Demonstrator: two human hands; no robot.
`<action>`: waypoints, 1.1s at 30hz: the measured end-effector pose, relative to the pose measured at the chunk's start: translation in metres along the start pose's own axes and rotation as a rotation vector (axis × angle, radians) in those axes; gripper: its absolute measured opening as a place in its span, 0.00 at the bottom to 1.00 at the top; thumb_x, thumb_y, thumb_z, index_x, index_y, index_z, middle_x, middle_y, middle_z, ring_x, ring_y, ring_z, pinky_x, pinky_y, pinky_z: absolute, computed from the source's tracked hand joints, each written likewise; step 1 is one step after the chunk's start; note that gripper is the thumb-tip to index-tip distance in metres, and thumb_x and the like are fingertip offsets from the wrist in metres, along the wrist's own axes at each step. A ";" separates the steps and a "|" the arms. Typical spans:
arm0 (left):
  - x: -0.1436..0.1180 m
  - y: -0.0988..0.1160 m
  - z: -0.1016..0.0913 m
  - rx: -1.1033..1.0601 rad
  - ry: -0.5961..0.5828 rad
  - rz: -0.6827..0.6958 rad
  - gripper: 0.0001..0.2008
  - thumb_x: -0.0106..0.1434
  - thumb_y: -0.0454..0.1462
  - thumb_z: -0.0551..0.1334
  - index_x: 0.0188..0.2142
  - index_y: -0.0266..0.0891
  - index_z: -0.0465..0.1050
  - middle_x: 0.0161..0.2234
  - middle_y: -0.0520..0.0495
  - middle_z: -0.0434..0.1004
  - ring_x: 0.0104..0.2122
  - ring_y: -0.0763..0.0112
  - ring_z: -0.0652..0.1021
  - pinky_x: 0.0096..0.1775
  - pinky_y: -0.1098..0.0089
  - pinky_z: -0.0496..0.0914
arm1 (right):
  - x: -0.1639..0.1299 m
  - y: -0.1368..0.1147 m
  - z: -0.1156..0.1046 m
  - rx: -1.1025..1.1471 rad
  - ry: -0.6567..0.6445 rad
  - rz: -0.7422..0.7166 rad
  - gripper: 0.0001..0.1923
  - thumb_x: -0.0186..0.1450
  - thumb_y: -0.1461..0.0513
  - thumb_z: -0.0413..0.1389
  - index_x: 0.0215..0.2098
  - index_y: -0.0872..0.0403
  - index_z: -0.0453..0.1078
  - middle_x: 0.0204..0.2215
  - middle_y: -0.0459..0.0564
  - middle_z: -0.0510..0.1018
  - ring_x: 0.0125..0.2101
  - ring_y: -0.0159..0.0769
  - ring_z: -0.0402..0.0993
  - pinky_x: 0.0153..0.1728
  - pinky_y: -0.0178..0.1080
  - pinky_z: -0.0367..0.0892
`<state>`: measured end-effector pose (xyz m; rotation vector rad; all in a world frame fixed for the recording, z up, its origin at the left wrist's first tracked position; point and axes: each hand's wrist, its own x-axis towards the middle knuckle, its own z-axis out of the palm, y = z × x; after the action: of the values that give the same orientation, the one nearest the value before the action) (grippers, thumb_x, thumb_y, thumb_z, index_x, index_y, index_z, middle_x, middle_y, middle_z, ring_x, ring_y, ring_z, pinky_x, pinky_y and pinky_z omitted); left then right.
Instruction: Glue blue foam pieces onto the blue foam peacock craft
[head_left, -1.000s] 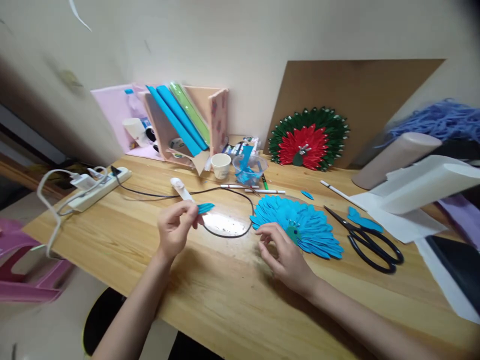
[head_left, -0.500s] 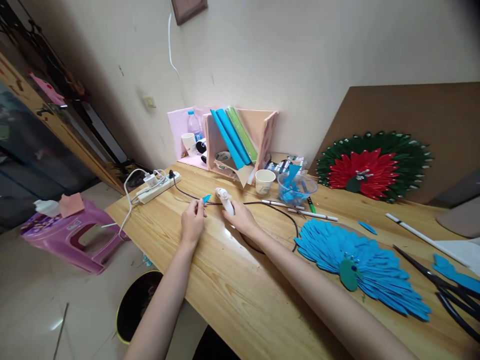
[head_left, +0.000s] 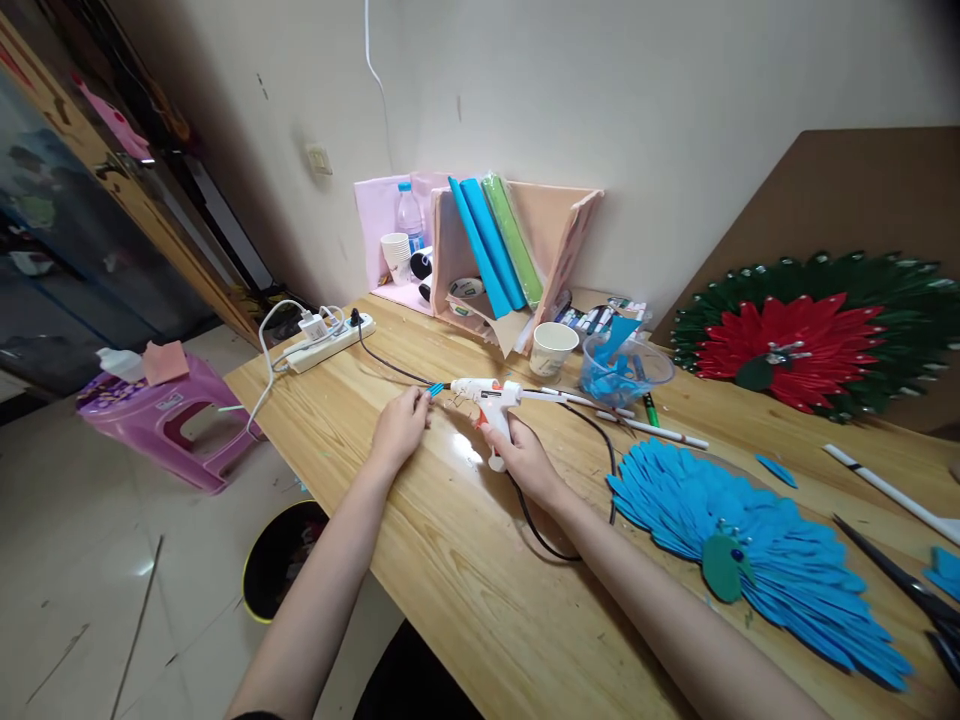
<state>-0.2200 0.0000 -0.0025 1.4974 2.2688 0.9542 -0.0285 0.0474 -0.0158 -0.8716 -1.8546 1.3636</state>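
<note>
My right hand [head_left: 525, 458] grips the handle of a white glue gun [head_left: 486, 397] with an orange trigger, its nozzle pointing left. My left hand [head_left: 400, 428] pinches a small blue paper petal [head_left: 436, 389] right at the nozzle tip, low over the wooden table [head_left: 465, 560]. The gun's black cord [head_left: 555, 540] loops on the table beside my right forearm. A blue paper peacock fan [head_left: 750, 530] with a green body lies to the right of my right arm.
A white power strip [head_left: 330, 340] lies at the table's left end. Behind stand a pink rack with blue and green rolls [head_left: 502, 250], a paper cup [head_left: 553, 348], and a clear bowl of blue petals [head_left: 622, 368]. A red-green fan [head_left: 795, 335] leans on brown board. Scissors [head_left: 915, 595] lie right; a pink stool [head_left: 165, 420] and bin [head_left: 281, 555] are on the floor.
My right hand left the blue fan, reached the glue gun and lifted it upright by the handle. My left hand carried the petal to the nozzle. The view swung left.
</note>
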 end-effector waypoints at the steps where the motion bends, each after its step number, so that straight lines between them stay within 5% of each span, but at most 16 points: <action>1: 0.000 0.000 0.000 0.007 -0.006 0.003 0.14 0.65 0.43 0.49 0.32 0.41 0.69 0.22 0.51 0.74 0.27 0.68 0.74 0.30 0.71 0.61 | 0.000 0.000 0.000 -0.009 -0.008 0.001 0.17 0.62 0.51 0.49 0.37 0.57 0.68 0.31 0.48 0.74 0.30 0.34 0.67 0.31 0.34 0.60; 33: -0.003 0.005 0.003 0.048 -0.014 0.035 0.13 0.65 0.42 0.49 0.32 0.41 0.69 0.23 0.51 0.74 0.28 0.67 0.74 0.30 0.71 0.61 | -0.001 0.002 0.000 -0.116 0.023 0.026 0.19 0.63 0.50 0.46 0.39 0.56 0.68 0.26 0.47 0.72 0.26 0.34 0.66 0.30 0.34 0.60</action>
<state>-0.2132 -0.0005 -0.0018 1.5637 2.2782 0.9013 -0.0274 0.0474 -0.0180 -0.9687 -1.9263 1.2663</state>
